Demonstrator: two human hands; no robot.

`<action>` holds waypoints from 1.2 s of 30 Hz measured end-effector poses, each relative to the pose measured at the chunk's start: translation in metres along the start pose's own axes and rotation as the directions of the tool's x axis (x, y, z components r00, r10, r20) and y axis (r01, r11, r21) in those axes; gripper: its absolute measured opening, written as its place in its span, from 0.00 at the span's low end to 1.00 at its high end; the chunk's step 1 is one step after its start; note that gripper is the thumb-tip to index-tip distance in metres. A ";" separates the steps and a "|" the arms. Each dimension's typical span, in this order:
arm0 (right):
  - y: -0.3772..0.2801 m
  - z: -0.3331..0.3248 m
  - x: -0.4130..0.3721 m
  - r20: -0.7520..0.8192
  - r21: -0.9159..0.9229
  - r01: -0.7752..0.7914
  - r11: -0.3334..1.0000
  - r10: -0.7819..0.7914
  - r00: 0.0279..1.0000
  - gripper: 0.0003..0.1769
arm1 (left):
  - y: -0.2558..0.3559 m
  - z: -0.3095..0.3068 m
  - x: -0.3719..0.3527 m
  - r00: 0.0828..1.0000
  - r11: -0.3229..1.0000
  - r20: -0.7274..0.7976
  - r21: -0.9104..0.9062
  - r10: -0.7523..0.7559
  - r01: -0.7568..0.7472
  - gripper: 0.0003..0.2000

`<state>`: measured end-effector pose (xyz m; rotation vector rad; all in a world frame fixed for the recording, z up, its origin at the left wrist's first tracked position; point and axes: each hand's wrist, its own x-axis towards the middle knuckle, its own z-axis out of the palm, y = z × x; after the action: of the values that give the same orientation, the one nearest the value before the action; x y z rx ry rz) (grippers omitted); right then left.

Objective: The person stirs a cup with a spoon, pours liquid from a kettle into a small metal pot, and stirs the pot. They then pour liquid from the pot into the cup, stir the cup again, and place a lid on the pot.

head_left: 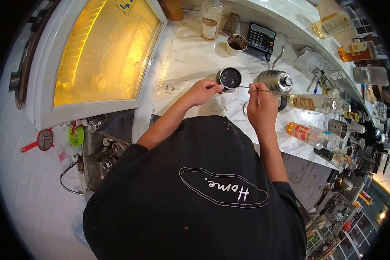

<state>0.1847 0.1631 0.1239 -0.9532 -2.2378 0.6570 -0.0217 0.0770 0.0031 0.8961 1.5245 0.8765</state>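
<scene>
Thumb and fingers of my left hand are closed at the near left edge of a small metal cup with dark contents. My right hand pinches a long thin twisted bar spoon, held almost level, one end at the cup's right side. Just beyond my right hand stands a steel gooseneck kettle. A paper cup with dark residue inside sits behind the metal cup, beside a black calculator.
A lit glass-door fridge stands left of the marble counter. Labelled bottles crowd the right side; another bottle stands at the back. A sink holding metal items lies lower left, near a red-handled strainer.
</scene>
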 end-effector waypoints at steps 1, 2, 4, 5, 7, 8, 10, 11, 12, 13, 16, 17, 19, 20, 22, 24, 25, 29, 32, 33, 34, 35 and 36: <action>-0.001 0.001 0.000 0.024 0.028 -0.025 0.999 0.025 0.999 0.11 | 0.001 0.000 -0.001 1.000 1.000 0.003 0.001 -0.014 0.014 0.19; -0.003 0.002 -0.001 0.049 0.057 -0.051 0.997 0.049 0.998 0.12 | -0.001 0.001 -0.001 1.000 1.000 0.001 -0.005 0.001 -0.001 0.18; -0.010 0.006 0.002 0.081 0.230 -0.194 0.954 0.179 0.980 0.10 | -0.003 0.001 0.000 0.999 0.999 -0.005 -0.010 0.035 -0.035 0.18; -0.012 0.007 0.004 0.102 0.313 -0.260 0.914 0.240 0.965 0.09 | -0.003 0.000 0.000 1.000 1.000 -0.009 0.000 0.029 -0.029 0.18; -0.004 0.019 0.006 0.101 0.544 -0.334 0.770 0.335 0.937 0.10 | 0.003 0.001 -0.004 1.000 1.000 -0.019 0.016 0.017 -0.017 0.18; 0.001 0.025 0.006 0.112 0.646 -0.357 0.675 0.378 0.919 0.11 | 0.005 0.001 -0.005 1.000 1.000 -0.020 0.013 0.020 -0.020 0.18; 0.006 0.031 0.007 0.046 0.666 -0.331 0.668 0.406 0.913 0.11 | 0.009 0.001 -0.005 1.000 1.000 -0.021 0.002 0.023 -0.023 0.18; 0.008 0.031 0.007 0.014 0.675 -0.319 0.665 0.421 0.907 0.12 | 0.010 0.000 -0.005 1.000 1.000 -0.017 0.014 0.019 -0.018 0.19; 0.008 0.028 0.007 -0.021 0.566 -0.297 0.769 0.374 0.927 0.11 | 0.010 -0.001 -0.005 1.000 1.000 -0.013 0.024 0.013 -0.013 0.19; 0.008 0.022 0.006 -0.047 0.443 -0.270 0.855 0.323 0.945 0.11 | 0.009 -0.001 -0.005 1.000 0.999 -0.008 0.033 0.006 -0.006 0.19; 0.010 0.011 0.000 -0.085 0.141 -0.120 0.983 0.133 0.988 0.09 | 0.002 -0.001 -0.003 0.999 0.999 -0.006 0.017 0.036 -0.036 0.20; 0.010 0.009 -0.001 -0.086 0.054 -0.057 0.997 0.062 0.994 0.08 | -0.001 -0.001 -0.001 0.999 0.999 -0.005 0.009 0.041 -0.041 0.20; 0.002 0.003 -0.002 -0.065 0.032 -0.010 0.999 0.012 0.998 0.06 | -0.003 0.000 0.000 0.999 0.999 -0.003 -0.010 0.052 -0.052 0.20; -0.003 0.000 -0.002 -0.056 0.021 0.015 1.000 -0.014 0.998 0.05 | -0.003 0.001 0.000 0.999 0.999 -0.006 -0.010 0.047 -0.047 0.20; -0.013 -0.003 -0.001 -0.011 0.061 -0.016 0.998 0.017 1.000 0.06 | 0.003 0.000 -0.003 0.999 0.999 -0.015 -0.006 0.035 -0.035 0.20; -0.018 0.000 0.000 0.024 0.101 -0.042 0.994 0.039 0.999 0.07 | 0.004 0.000 -0.005 0.999 0.999 -0.009 0.000 0.040 -0.040 0.19; -0.018 0.002 0.001 0.043 0.117 -0.049 0.992 0.044 0.998 0.07 | 0.006 0.000 -0.005 0.999 0.999 -0.003 0.002 0.043 -0.043 0.19; -0.020 0.009 0.008 0.084 0.257 -0.157 0.954 0.140 0.987 0.10 | 0.010 0.002 -0.008 1.000 1.000 -0.021 0.023 0.010 -0.010 0.19; -0.006 0.025 0.010 0.024 0.521 -0.251 0.816 0.281 0.960 0.12 | 0.008 -0.001 -0.008 1.000 0.999 -0.020 0.033 0.011 -0.010 0.20; -0.006 0.023 0.011 0.016 0.493 -0.253 0.833 0.281 0.959 0.13 | 0.008 0.000 -0.007 1.000 1.000 -0.020 0.022 0.013 -0.012 0.20; -0.006 0.019 0.011 0.008 0.463 -0.254 0.849 0.282 0.959 0.14 | 0.008 0.001 -0.007 1.000 1.000 -0.019 0.012 0.016 -0.015 0.20; -0.004 0.015 0.011 -0.002 0.431 -0.255 0.865 0.283 0.959 0.15 | 0.006 0.001 -0.005 1.000 1.000 -0.019 0.012 0.019 -0.019 0.20; 0.001 0.014 0.010 -0.044 0.355 -0.213 0.910 0.244 0.969 0.14 | 0.004 0.001 -0.004 1.000 1.000 -0.019 0.012 0.022 -0.022 0.20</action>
<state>0.1696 0.1687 0.1167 -1.0451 -1.8630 1.0557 -0.0198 0.0753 0.0083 0.9171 1.5405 0.8955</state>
